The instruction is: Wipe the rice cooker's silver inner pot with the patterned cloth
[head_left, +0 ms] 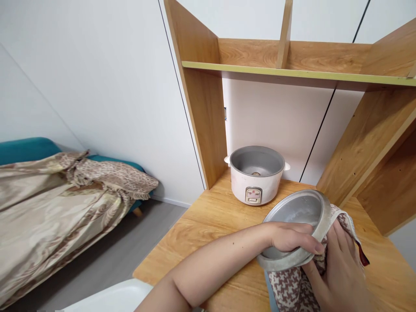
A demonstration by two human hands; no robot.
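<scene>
A grey metal inner pot (294,212) with a wide pale rim is tilted above the tabletop, its opening facing up and to the left. Gripping the near edge of that rim is my left hand (294,237), thumb over the rim and fingers inside the pot. My right hand (342,268) holds a brown-and-white patterned cloth (286,286) against the pot's outer side; the cloth partly covers the pot and hangs below it. Behind the pot stands a white rice cooker (240,188), upright and lidless, with its grey inside showing.
The wooden desk (182,242) has a shelf unit (208,134) rising at its back, with a low overhead board. A white chair (113,299) is at the lower left. Further left, a teal sofa (29,147) lies under a beige patterned cover (48,216).
</scene>
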